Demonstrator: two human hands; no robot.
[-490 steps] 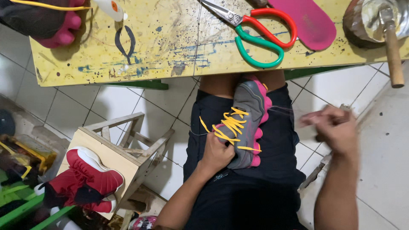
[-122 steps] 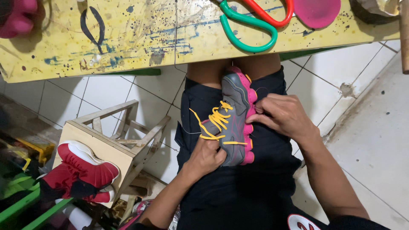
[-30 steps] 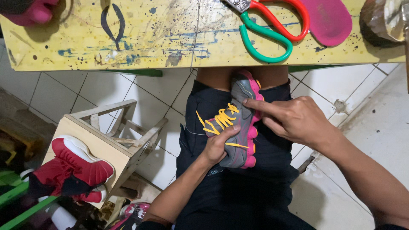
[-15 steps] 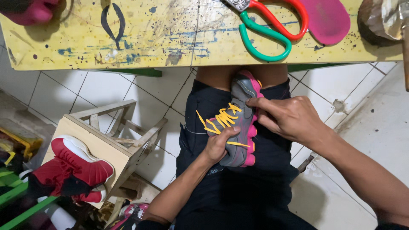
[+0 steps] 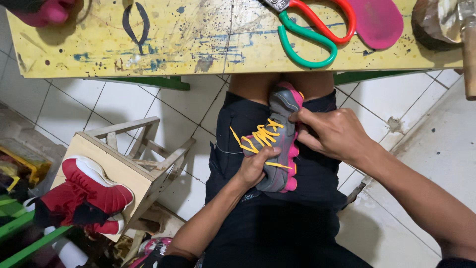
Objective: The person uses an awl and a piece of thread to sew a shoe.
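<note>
Head camera, looking straight down, shows a grey and pink shoe [image 5: 281, 144] lying on the person's lap, on black shorts [image 5: 270, 208], just below the near edge of a yellow, paint-spattered workbench [image 5: 163, 39] — the landmark for everything else. The shoe's toe points toward the workbench and nearly slips under its edge; its yellow laces [image 5: 260, 136] run loose across the upper, one end trailing off to the left side. The left hand [image 5: 255, 166] is closed around the heel end of the shoe from the left, fingers curled under its side, thumb on top near the laces. The right hand [image 5: 334, 134] grips the shoe's right side closer to the workbench, fingers bent and pressed against the pink edge near the toe, the forefinger reaching onto the grey upper. Both hands are in contact with the shoe and neither is spread wide. On the workbench, right of its middle, lie scissors [image 5: 312, 27] with one red and one green handle loop, and just beside them to the right a pink insole [image 5: 379, 22]. Further right at the bench's corner sits a hammer [image 5: 466, 44] with a wooden handle. Below the workbench and to the left, on the tiled floor [image 5: 84, 106], stands a small wooden stool [image 5: 126, 166] — a red and white shoe [image 5: 91, 191] leans against its left side.
</note>
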